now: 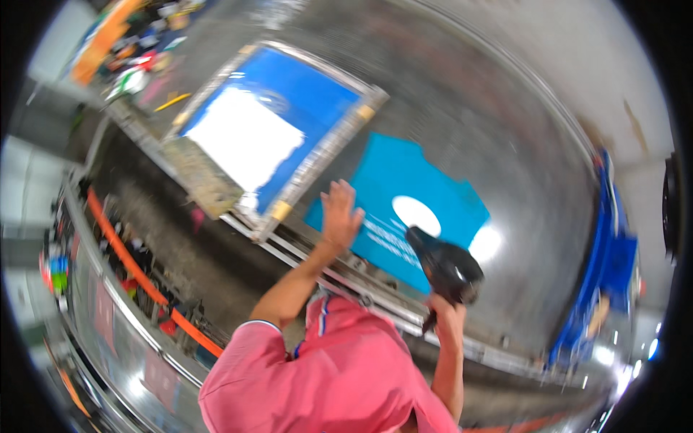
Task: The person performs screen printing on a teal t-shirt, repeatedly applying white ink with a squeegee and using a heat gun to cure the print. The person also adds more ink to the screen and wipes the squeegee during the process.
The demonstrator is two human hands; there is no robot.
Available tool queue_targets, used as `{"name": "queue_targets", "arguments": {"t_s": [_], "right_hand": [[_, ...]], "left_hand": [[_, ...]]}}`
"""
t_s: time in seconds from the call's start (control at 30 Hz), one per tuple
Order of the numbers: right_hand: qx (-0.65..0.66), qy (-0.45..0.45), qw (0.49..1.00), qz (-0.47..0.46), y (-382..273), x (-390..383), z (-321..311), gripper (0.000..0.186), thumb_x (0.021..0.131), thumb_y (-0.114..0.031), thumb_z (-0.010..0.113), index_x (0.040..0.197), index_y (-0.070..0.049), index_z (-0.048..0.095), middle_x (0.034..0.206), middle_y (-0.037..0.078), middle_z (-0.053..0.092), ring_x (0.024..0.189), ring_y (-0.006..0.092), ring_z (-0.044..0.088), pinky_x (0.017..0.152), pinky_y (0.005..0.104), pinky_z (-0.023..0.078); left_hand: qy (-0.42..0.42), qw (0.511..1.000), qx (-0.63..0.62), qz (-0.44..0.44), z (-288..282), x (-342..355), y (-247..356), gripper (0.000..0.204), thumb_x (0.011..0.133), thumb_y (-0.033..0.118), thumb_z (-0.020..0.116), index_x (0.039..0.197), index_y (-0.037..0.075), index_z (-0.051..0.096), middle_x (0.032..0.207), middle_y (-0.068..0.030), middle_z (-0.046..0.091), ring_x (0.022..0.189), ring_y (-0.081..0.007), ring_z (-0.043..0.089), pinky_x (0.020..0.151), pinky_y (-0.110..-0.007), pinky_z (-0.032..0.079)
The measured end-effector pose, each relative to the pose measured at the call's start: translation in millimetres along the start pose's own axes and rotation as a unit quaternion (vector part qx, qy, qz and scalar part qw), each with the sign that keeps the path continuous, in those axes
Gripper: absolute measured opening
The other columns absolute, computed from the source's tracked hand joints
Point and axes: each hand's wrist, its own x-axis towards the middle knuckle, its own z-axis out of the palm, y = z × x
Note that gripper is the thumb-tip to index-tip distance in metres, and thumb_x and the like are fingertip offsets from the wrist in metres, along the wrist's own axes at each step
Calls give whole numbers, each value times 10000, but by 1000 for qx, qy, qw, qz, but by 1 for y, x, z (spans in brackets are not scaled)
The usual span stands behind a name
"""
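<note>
A teal cut fabric panel (447, 198) lies on the grey table, printed with a white oval and several white lines. My right hand (448, 317) is closed round the handle of a black hair dryer (455, 273). Its nozzle points over the panel, close to the white oval, and the dryer's body hides part of the print. At the panel's left edge is my left hand (341, 216), fingers stretched and spread, holding nothing. Whether its palm touches the cloth or hovers just above, I cannot tell.
Left of the panel lies a framed printing screen (310, 169) with blue mesh and a large white patch. A yellow stick (173, 102) and colourful clutter (148, 61) are beyond it. A metal rail (404, 314) runs along the near table edge; blue sheeting (603, 252) hangs at the right.
</note>
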Motion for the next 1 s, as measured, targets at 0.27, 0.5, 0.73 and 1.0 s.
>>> {"name": "queue_targets", "arguments": {"t_s": [0.27,0.5,0.73,1.0], "right_hand": [[-53,64,994,-77,29,-11,-41,170,754,18,659,922,-7,663,835,32,626,723,146,600,634,305,465],[0,87,996,10,20,-33,-50,190,736,-1,709,922,-30,683,807,5,642,699,118,575,624,299,452],[13,127,991,-30,32,-37,-60,164,730,52,678,881,-6,654,768,31,613,678,138,582,622,297,452],[13,29,998,45,27,-37,-25,368,768,-30,769,1120,-19,662,966,35,657,764,122,568,610,294,442]], "left_hand": [[-167,980,-5,104,26,-14,45,710,1081,526,377,1535,-19,419,1662,-217,273,1568,-402,156,1223,-661,64],[-202,963,4,177,51,-7,70,747,1065,557,396,1545,-15,391,1660,-212,272,1564,-392,164,1226,-668,65],[-240,956,35,167,47,3,83,762,1039,516,480,1584,8,323,1686,-181,228,1576,-375,138,1242,-640,49],[-129,992,1,-9,19,-15,22,718,1060,461,447,1567,-36,339,1677,-217,234,1574,-388,137,1230,-651,23]]}}
